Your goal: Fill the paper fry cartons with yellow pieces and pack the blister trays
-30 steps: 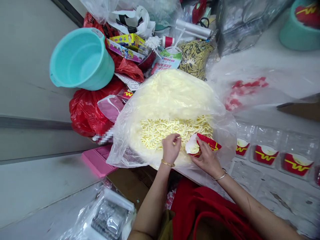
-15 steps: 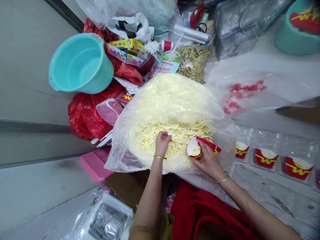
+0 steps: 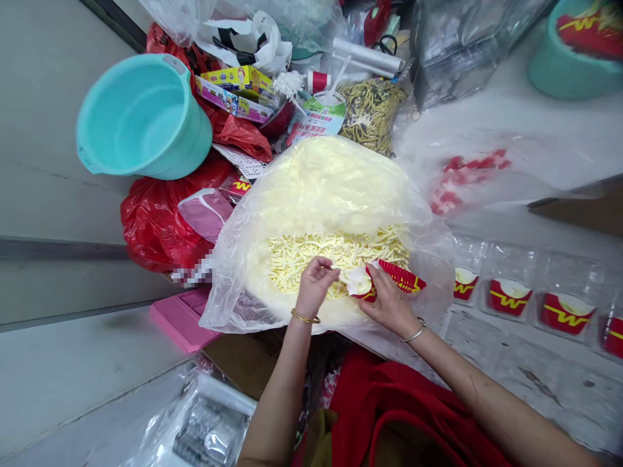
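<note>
My right hand (image 3: pixel 389 301) grips a red fry carton (image 3: pixel 403 277) with a yellow zigzag, tilted so that its white mouth faces left. Some pale yellow filling shows inside that mouth. Close to the opening, my left hand (image 3: pixel 315 285) is closed in a pinch, with pale yellow fry-shaped sticks at its fingertips, partly hidden by the fingers. Below both hands lies a heap of the same sticks (image 3: pixel 292 259) in a large, clear plastic bag (image 3: pixel 335 185) spread open.
Clear plastic boxes holding red cartons (image 3: pixel 511 297) line the right side. A turquoise tub (image 3: pixel 146 117) stands at the left above a red plastic bag (image 3: pixel 160 224). Behind are a bag of gold cords (image 3: pixel 372 113) and a clear roll (image 3: pixel 367 58). A pink lid-like piece (image 3: pixel 182 318) lies front left.
The carton in my right hand has moved left, toward my left hand. My left fingertips have come up to its mouth. The whole view has shifted slightly.
</note>
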`<action>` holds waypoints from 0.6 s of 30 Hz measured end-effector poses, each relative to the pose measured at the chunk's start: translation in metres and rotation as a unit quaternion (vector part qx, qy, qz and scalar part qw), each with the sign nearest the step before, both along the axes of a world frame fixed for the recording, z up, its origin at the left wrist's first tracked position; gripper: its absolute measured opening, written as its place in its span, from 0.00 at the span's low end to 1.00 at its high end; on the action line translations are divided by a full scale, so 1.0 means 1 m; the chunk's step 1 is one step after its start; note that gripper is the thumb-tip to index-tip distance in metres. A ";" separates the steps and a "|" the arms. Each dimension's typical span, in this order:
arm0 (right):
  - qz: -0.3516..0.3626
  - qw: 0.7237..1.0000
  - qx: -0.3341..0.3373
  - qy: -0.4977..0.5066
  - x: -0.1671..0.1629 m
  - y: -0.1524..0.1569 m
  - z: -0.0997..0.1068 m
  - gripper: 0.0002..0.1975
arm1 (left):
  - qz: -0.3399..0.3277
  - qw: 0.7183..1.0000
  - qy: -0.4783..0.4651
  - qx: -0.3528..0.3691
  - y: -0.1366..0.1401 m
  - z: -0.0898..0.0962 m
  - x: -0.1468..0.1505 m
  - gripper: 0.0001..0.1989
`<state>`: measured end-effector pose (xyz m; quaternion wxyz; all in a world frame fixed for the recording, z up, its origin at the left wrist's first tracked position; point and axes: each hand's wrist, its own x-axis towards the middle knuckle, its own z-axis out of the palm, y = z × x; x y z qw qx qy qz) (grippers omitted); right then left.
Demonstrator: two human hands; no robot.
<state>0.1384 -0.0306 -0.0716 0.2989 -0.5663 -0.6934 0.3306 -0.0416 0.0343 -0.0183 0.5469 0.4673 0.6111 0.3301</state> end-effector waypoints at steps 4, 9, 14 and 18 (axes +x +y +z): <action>0.003 1.000 0.009 0.009 -0.008 0.001 0.004 0.37 | -0.164 0.950 0.236 0.127 -0.017 0.017 0.033 0.04; -0.022 0.999 0.020 0.026 -0.005 -0.003 0.005 0.31 | -0.288 0.873 0.357 0.165 -0.038 0.028 0.054 0.09; -0.040 0.998 0.044 0.027 0.002 -0.008 0.009 0.32 | -0.239 0.902 0.296 0.203 -0.049 0.022 0.057 0.10; -0.044 0.998 0.037 0.035 0.002 -0.011 0.015 0.32 | -0.176 0.916 0.288 0.216 -0.055 0.021 0.059 0.10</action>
